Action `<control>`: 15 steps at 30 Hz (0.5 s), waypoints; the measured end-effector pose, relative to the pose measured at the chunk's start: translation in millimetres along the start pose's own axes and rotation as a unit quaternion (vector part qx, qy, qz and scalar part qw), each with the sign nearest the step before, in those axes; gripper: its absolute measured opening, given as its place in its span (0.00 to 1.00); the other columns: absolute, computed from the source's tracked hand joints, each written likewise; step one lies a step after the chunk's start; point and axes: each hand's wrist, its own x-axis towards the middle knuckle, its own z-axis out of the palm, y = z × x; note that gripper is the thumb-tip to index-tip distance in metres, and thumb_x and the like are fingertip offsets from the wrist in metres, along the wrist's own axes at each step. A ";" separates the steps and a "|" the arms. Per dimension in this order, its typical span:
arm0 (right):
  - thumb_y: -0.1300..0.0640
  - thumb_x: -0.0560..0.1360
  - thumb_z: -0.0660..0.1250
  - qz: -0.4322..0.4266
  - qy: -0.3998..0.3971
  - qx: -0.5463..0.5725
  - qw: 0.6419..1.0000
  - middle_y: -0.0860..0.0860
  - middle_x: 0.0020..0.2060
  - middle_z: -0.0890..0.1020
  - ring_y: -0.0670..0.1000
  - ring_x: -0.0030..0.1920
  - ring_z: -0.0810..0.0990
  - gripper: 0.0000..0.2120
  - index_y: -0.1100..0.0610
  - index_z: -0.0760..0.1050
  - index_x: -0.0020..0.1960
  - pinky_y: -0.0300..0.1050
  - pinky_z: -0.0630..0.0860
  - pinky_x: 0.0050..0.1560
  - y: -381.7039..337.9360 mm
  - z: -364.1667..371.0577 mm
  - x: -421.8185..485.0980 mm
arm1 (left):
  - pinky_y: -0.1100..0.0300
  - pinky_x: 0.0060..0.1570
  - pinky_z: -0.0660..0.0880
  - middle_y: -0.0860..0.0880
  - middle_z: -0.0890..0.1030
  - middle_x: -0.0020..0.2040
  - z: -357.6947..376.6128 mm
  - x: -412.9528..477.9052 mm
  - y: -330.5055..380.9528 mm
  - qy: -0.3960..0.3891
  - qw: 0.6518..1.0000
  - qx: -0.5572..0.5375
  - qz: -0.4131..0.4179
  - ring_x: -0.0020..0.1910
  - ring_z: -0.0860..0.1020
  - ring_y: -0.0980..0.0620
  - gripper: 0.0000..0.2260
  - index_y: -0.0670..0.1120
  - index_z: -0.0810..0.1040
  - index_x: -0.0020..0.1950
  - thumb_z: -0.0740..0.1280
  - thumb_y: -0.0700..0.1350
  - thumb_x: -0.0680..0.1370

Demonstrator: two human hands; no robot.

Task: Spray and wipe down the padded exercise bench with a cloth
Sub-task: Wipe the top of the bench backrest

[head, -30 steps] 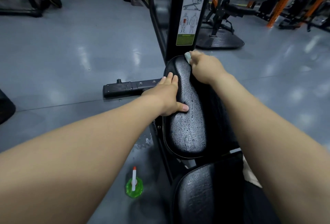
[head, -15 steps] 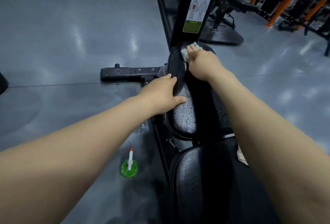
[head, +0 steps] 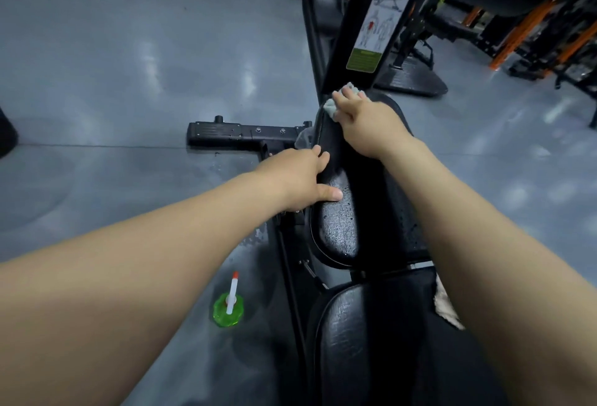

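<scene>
The black padded seat pad [head: 339,228] of the exercise bench runs away from me, wet with droplets. My right hand [head: 365,121] presses a pale cloth [head: 332,106] onto the pad's far end, fingers stretched over it. My left hand [head: 300,179] holds the pad's left edge, thumb on top and fingers over the side. A second black pad [head: 361,341] lies nearer to me. A green spray bottle [head: 228,307] with a white and red nozzle stands on the floor left of the bench.
A black upright post with an instruction label [head: 374,30] rises just beyond the pad. A black floor bar [head: 239,134] sticks out to the left. Orange and black gym racks [head: 533,27] stand at the far right. Grey floor [head: 113,82] spreads to the left.
My right hand has spread flatter over the cloth at the pad's far end, showing more of it. My left hand keeps its hold on the left edge. The view has tilted and shifted.
</scene>
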 end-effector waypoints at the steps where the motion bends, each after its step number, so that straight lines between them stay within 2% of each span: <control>1: 0.56 0.86 0.53 0.005 -0.006 -0.001 1.000 0.50 0.82 0.58 0.58 0.81 0.55 0.23 0.52 0.59 0.81 0.52 0.60 0.74 -1.0 -2.2 11.3 | 0.49 0.78 0.59 0.54 0.48 0.83 -0.5 -1.1 0.8 0.000 1.000 -0.001 -0.003 0.81 0.57 0.44 0.40 0.52 0.52 0.84 0.64 0.66 0.79; 5: 0.53 0.86 0.54 0.030 -0.014 0.005 0.999 0.51 0.81 0.60 0.59 0.80 0.57 0.22 0.51 0.64 0.79 0.57 0.63 0.76 -9.4 -1.3 26.3 | 0.48 0.78 0.59 0.55 0.47 0.83 -1.7 -5.4 4.7 -0.002 1.000 0.004 -0.010 0.81 0.56 0.43 0.38 0.52 0.51 0.84 0.63 0.65 0.80; 8: 0.53 0.84 0.55 -0.019 -0.002 -0.033 0.999 0.51 0.75 0.67 0.59 0.76 0.63 0.18 0.51 0.71 0.72 0.59 0.72 0.67 -13.4 10.3 0.6 | 0.45 0.77 0.61 0.55 0.47 0.83 2.4 -3.4 2.9 0.001 1.000 0.003 -0.010 0.81 0.57 0.43 0.38 0.53 0.52 0.84 0.63 0.65 0.80; 10: 0.51 0.84 0.55 -0.056 0.001 -0.049 0.997 0.48 0.72 0.70 0.56 0.74 0.64 0.17 0.52 0.73 0.69 0.58 0.74 0.63 -12.5 15.2 -12.6 | 0.44 0.76 0.62 0.56 0.47 0.83 4.3 -1.4 -0.3 0.004 1.000 -0.004 -0.007 0.81 0.57 0.44 0.38 0.53 0.53 0.84 0.63 0.66 0.79; 12: 0.50 0.85 0.54 -0.065 -0.005 -0.040 0.997 0.46 0.74 0.69 0.56 0.76 0.62 0.18 0.52 0.73 0.71 0.58 0.71 0.67 -9.8 9.6 -9.0 | 0.45 0.77 0.61 0.56 0.47 0.83 5.2 -1.0 -2.0 0.006 1.000 -0.006 -0.005 0.81 0.56 0.45 0.38 0.53 0.52 0.84 0.62 0.66 0.79; 15: 0.51 0.86 0.54 -0.051 -0.038 -0.045 0.997 0.46 0.80 0.63 0.55 0.81 0.56 0.19 0.51 0.69 0.76 0.56 0.60 0.76 -9.1 -0.6 18.7 | 0.44 0.77 0.61 0.56 0.47 0.83 4.1 -2.1 0.1 0.009 1.000 -0.003 -0.011 0.81 0.56 0.44 0.38 0.54 0.52 0.84 0.63 0.66 0.80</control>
